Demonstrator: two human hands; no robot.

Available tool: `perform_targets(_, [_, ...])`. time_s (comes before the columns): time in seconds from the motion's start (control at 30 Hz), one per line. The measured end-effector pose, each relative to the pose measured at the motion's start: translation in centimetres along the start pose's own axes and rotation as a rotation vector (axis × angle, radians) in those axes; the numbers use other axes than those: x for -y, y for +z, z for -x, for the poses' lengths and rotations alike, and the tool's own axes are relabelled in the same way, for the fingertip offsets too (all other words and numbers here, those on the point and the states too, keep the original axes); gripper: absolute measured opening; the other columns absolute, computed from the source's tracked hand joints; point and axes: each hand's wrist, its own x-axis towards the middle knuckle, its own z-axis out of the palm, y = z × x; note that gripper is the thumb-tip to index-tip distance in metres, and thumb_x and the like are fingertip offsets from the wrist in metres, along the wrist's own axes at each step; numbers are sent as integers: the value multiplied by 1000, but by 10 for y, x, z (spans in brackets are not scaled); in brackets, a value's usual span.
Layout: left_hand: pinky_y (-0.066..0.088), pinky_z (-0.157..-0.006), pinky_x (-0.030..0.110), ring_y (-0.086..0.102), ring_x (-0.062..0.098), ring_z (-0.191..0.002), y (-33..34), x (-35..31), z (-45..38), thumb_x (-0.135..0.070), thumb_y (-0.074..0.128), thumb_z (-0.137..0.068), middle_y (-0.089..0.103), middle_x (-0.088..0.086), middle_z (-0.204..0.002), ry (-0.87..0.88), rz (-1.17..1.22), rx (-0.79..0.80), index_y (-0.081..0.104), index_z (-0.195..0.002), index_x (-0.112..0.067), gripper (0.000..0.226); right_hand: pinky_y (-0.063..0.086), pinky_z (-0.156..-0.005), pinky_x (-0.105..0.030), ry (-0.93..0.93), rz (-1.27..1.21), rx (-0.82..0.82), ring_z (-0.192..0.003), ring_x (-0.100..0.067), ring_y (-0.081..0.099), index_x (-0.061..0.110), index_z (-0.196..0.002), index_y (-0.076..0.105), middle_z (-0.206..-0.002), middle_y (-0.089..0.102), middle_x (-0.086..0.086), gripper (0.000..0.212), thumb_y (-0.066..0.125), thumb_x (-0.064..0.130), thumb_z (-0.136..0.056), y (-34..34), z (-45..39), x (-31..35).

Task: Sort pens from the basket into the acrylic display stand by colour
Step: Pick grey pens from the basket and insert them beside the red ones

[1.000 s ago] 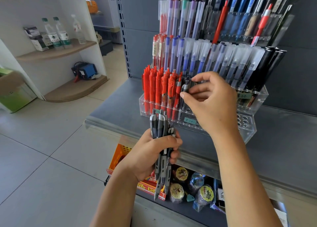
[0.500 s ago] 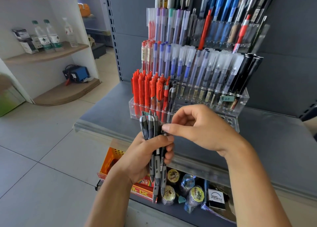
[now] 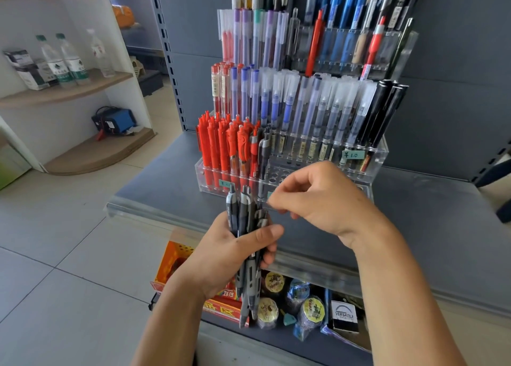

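Left hand (image 3: 235,249) still clamping a bundle of dark pens (image 3: 246,227) upright, thumb curled across. Right hand (image 3: 318,199), back from the front row since a second ago, now pinching at the bundle's tops, fingers curled. Beyond, acrylic display stand (image 3: 370,155) sitting on the grey shelf (image 3: 414,227), red pens (image 3: 224,144) at left, one dark pen (image 3: 264,149) newly standing beside them.

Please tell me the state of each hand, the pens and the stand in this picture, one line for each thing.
Left hand: grips the bundle of dark pens.
Right hand: fingers curled, pinching at the bundle's top.
Dark pens: upright, held together.
Red pens: standing in the stand's front row.
Stand: front holes partly empty.
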Motion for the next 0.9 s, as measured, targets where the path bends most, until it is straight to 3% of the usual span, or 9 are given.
perform_targets(0.1, [49,-56,28,56,20,-54,2,0,0,-15,71,-88,58,8,-62,16,-15,7,62,-68,-12,21,54,-74,-34,26,-7,57,-66,0,65,20,-73,78,-69,73,9,19,85,37,-77,-1,1,0])
perform_targets(0.2, [49,-56,28,56,19,-54,4,-2,0,-14,74,-88,58,8,-61,24,-35,12,62,-69,-8,24,58,-83,-39,43,60,103,-74,-3,68,22,-74,80,-71,75,10,17,86,37,-76,1,1,0])
perform_targets(0.37, [50,-57,27,57,18,-55,6,-2,-1,-18,70,-84,58,7,-63,26,-44,10,69,-72,-13,13,49,-67,-28,63,101,86,-54,5,60,17,-70,78,-59,70,7,22,86,36,-78,-2,3,1])
perform_targets(0.43, [50,-58,27,57,18,-56,6,-1,-1,-17,69,-85,59,7,-63,27,-43,14,69,-73,-13,13,46,-65,-27,58,115,91,-51,5,58,17,-70,78,-57,69,6,22,85,36,-80,-2,4,1])
perform_targets(0.53, [51,-58,28,59,19,-57,6,-1,-2,-16,71,-84,60,8,-65,17,-24,9,70,-73,-15,11,53,-68,-31,44,126,89,-53,3,59,18,-72,77,-60,71,5,24,82,39,-83,-2,3,1])
perform_targets(0.67, [51,-57,28,60,20,-57,5,0,-2,-15,73,-82,61,10,-65,-2,-6,2,66,-70,-11,14,59,-71,-33,14,70,-6,-60,-5,66,19,-76,75,-68,75,0,24,80,41,-84,-7,1,0])
perform_targets(0.83, [51,-58,27,59,18,-55,2,-2,0,-17,72,-85,60,8,-62,1,-27,16,62,-67,-9,22,51,-63,-25,-69,-93,-187,-55,-1,64,19,-79,76,-63,71,6,21,80,39,-84,-11,1,0])
perform_targets(0.9, [50,-57,27,57,19,-55,0,-1,0,-18,74,-89,57,8,-62,12,-27,16,61,-67,-10,26,51,-63,-25,-106,-141,-185,-57,-2,64,19,-80,76,-65,71,5,21,80,40,-83,-11,0,0])
